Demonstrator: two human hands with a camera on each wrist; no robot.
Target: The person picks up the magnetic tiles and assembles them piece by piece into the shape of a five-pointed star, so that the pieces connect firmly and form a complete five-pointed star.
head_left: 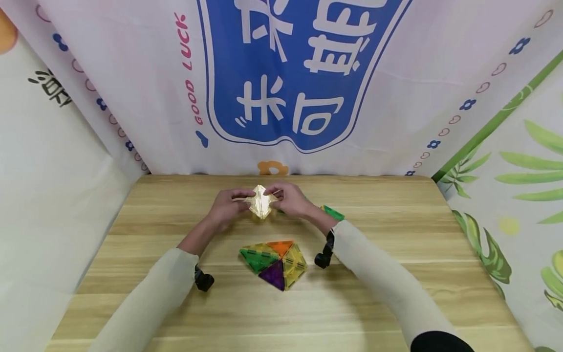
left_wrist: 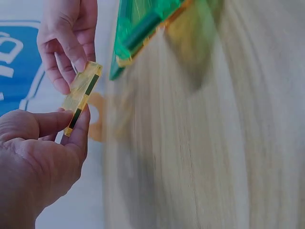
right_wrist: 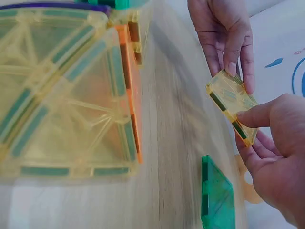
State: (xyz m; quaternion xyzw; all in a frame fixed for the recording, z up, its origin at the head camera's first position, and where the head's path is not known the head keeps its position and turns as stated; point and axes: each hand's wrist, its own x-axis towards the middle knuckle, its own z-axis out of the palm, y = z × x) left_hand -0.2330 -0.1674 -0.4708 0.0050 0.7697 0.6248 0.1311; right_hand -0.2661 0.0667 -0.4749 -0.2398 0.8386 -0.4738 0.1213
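Note:
Between both hands, near the back of the table, are yellow see-through magnetic tiles (head_left: 260, 202), raised off the wood with a seam down their middle. My left hand (head_left: 228, 205) pinches their left side between thumb and fingers. On the opposite side, my right hand (head_left: 290, 199) pinches them the same way. Dark magnet strips show along the yellow tile edge (left_wrist: 85, 101) in the left wrist view. From the right wrist, the yellow tile face (right_wrist: 233, 98) shows tilted, a thumb of each hand on it.
Nearer the person, a raised form of joined tiles (head_left: 294, 266) in green, yellow, orange and purple stands on the wooden table (head_left: 176, 303). A loose green tile (head_left: 333, 212) lies behind the right wrist. A printed cloth (head_left: 281, 161) hangs at the table's back edge.

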